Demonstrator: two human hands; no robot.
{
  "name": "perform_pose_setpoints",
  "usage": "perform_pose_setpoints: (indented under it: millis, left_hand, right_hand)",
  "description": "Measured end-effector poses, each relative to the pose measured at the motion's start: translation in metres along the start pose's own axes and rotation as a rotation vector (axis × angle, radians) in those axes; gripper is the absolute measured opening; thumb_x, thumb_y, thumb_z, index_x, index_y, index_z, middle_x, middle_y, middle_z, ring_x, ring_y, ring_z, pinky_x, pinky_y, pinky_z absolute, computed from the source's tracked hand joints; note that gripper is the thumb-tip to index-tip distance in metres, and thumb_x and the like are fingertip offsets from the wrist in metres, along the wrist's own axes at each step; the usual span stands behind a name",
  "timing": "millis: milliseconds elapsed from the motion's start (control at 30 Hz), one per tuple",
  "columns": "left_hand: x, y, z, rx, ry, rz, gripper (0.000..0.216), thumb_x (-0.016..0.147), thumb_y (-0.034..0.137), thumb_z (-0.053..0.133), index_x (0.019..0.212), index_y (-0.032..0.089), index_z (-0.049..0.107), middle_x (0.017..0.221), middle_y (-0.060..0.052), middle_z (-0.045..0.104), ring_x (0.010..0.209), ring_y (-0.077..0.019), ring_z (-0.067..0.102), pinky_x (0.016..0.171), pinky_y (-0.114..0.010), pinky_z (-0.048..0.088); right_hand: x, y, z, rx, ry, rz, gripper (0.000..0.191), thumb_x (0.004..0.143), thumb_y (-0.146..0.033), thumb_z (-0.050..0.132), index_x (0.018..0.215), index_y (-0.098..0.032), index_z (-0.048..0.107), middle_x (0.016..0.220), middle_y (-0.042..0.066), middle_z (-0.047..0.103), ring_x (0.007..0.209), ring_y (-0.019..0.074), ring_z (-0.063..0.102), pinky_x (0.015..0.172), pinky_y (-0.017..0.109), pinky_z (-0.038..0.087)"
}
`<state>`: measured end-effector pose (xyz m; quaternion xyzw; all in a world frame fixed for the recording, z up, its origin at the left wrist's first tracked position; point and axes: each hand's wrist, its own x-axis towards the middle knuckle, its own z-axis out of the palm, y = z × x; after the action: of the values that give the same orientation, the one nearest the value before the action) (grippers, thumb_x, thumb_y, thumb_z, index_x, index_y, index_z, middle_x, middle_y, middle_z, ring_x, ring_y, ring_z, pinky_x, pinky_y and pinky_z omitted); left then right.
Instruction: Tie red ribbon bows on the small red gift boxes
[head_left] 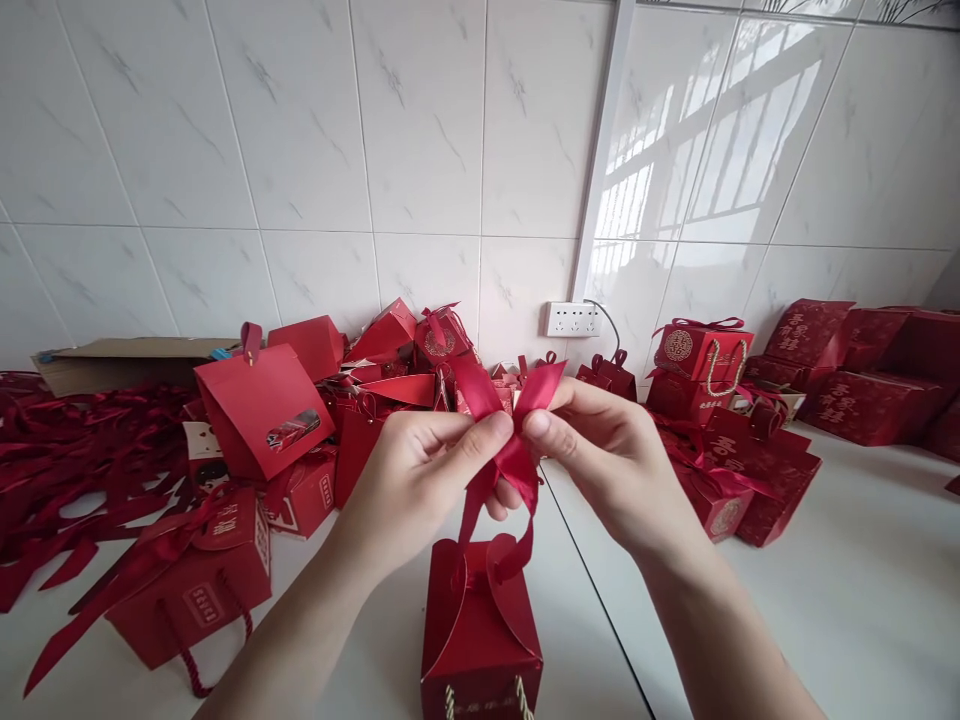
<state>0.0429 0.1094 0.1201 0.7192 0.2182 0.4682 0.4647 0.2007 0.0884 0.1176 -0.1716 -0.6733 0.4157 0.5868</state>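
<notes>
In the middle of the head view a dark red satin ribbon (517, 462) is crossed over itself between my hands. My left hand (435, 470) pinches it between thumb and fingers on the left side of the crossing. On the right side my right hand (600, 450) grips it the same way, thumb close to the other thumb. Two loose ribbon ends stick up above the fingers. Below, the ribbon runs down to the top of a small red gift box (480, 620) with curved flaps and gold cord handles, standing upright on the table.
At left lie a heap of loose ribbons (112, 460) and a red box with a ribbon (199, 590). Several red boxes (262, 410) are piled along the wall; more boxes (701, 360) stand at right. A socket strip (571, 320) is fixed to the tiled wall.
</notes>
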Motion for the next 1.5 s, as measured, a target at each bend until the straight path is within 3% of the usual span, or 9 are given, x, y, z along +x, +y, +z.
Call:
perform_pose_setpoints:
  millis: [233, 467, 567, 733, 900, 967, 1067, 1267, 1500]
  left_hand:
    - [0.006, -0.002, 0.001, -0.331, 0.011, -0.079, 0.022, 0.087, 0.037, 0.059, 0.079, 0.017, 0.066, 0.059, 0.002, 0.061, 0.047, -0.0065, 0.057, 0.042, -0.015, 0.043]
    - [0.013, -0.008, -0.004, -0.498, -0.002, -0.087, 0.025, 0.09, 0.032, 0.055, 0.076, 0.016, 0.066, 0.071, 0.0, 0.062, 0.058, -0.0073, 0.058, 0.053, -0.017, 0.049]
    - [0.014, -0.007, -0.005, -0.422, 0.017, -0.052, 0.029, 0.091, 0.031, 0.053, 0.071, 0.014, 0.065, 0.067, 0.0, 0.059, 0.06, -0.0071, 0.056, 0.055, -0.016, 0.048]
    - [0.011, -0.005, -0.005, -0.267, 0.004, 0.021, 0.029, 0.091, 0.034, 0.052, 0.072, 0.015, 0.064, 0.067, 0.0, 0.059, 0.061, -0.0088, 0.057, 0.059, -0.02, 0.05]
    - [0.006, 0.0, -0.007, -0.037, -0.027, 0.114, 0.03, 0.092, 0.036, 0.049, 0.073, 0.016, 0.063, 0.071, -0.001, 0.063, 0.067, -0.0113, 0.06, 0.061, -0.021, 0.049]
    - [0.002, 0.002, -0.006, 0.077, -0.004, 0.143, 0.029, 0.092, 0.036, 0.049, 0.074, 0.017, 0.063, 0.072, -0.002, 0.065, 0.068, -0.0117, 0.061, 0.06, -0.02, 0.047]
    - [-0.004, 0.006, -0.006, 0.253, 0.031, 0.185, 0.03, 0.093, 0.036, 0.047, 0.074, 0.018, 0.063, 0.07, -0.001, 0.065, 0.067, -0.0116, 0.06, 0.059, -0.019, 0.046]
    - [-0.008, 0.006, -0.009, 0.493, -0.006, 0.268, 0.025, 0.092, 0.034, 0.048, 0.079, 0.019, 0.064, 0.076, -0.001, 0.063, 0.07, -0.0129, 0.057, 0.066, -0.022, 0.046]
    - [-0.005, 0.004, -0.013, 0.479, 0.031, 0.247, 0.027, 0.092, 0.035, 0.047, 0.078, 0.019, 0.065, 0.082, -0.002, 0.064, 0.076, -0.0141, 0.058, 0.07, -0.023, 0.046]
  right_hand:
    - [0.002, 0.005, -0.004, -0.14, 0.191, -0.103, 0.007, 0.083, -0.025, 0.066, 0.077, -0.021, 0.065, 0.07, -0.001, 0.06, 0.067, 0.012, 0.06, 0.062, 0.025, 0.052]
    - [-0.004, -0.006, -0.015, -0.42, 0.003, -0.218, 0.004, 0.078, -0.02, 0.071, 0.077, -0.024, 0.072, 0.085, 0.003, 0.061, 0.089, 0.016, 0.058, 0.079, 0.031, 0.053]
    - [-0.007, -0.012, -0.017, -0.592, -0.115, -0.165, 0.006, 0.081, -0.021, 0.068, 0.081, -0.022, 0.074, 0.103, 0.006, 0.059, 0.103, 0.0189, 0.055, 0.089, 0.034, 0.05]
    - [-0.008, -0.014, -0.014, -0.542, -0.189, -0.104, 0.029, 0.095, -0.028, 0.047, 0.086, -0.02, 0.073, 0.113, 0.008, 0.058, 0.112, 0.0197, 0.054, 0.091, 0.034, 0.05]
    - [-0.006, -0.008, -0.013, -0.644, -0.135, -0.06, 0.012, 0.083, -0.027, 0.067, 0.075, -0.019, 0.061, 0.097, 0.004, 0.061, 0.093, 0.0169, 0.059, 0.087, 0.033, 0.049]
    - [-0.006, -0.005, -0.011, -0.589, -0.103, -0.012, 0.02, 0.077, -0.027, 0.072, 0.079, -0.021, 0.053, 0.089, 0.001, 0.059, 0.083, 0.015, 0.06, 0.079, 0.031, 0.051]
    - [-0.007, 0.001, -0.006, -0.536, -0.086, 0.074, 0.02, 0.08, -0.023, 0.067, 0.085, -0.022, 0.047, 0.08, -0.002, 0.056, 0.069, 0.0111, 0.058, 0.064, 0.024, 0.05]
    - [-0.008, 0.011, 0.002, -0.823, 0.013, 0.027, 0.016, 0.084, -0.018, 0.053, 0.095, -0.024, 0.042, 0.062, -0.007, 0.054, 0.048, 0.0082, 0.047, 0.046, 0.02, 0.036]
    - [-0.006, 0.01, 0.001, -0.789, 0.072, -0.082, 0.001, 0.084, -0.021, 0.06, 0.084, -0.021, 0.061, 0.077, -0.002, 0.071, 0.068, 0.0118, 0.067, 0.062, 0.019, 0.051]
